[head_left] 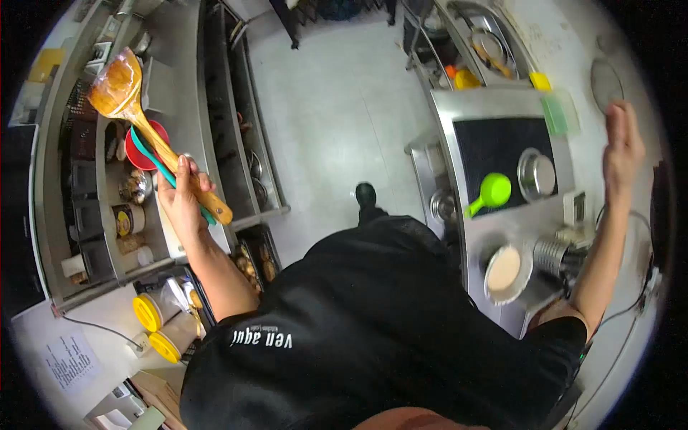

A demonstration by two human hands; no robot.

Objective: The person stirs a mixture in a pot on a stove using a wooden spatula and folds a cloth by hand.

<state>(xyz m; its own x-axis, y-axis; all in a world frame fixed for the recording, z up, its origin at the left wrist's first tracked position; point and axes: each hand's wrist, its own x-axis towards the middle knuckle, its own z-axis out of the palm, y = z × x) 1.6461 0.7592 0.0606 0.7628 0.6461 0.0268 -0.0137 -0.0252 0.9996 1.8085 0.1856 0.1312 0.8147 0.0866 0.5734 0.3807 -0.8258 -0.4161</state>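
On the left side, my left hand is closed around the handle of a wooden spatula. The same grip also holds a slim teal utensil, whose tip is partly hidden behind the spatula. The spatula's broad blade has whitish residue and points up and away from me. A red bowl sits on the shelf just behind them. Over on the right, my right hand is raised near the wall with its fingers stretched out, holding nothing. A green measuring scoop and a metal bowl are nearest to it on the counter.
A foil-rimmed bowl of pale mixture stands on the right counter. Farther up is a sink with pans. Shelves with jars line the left. Yellow-lidded containers stand at lower left. A tiled floor runs between.
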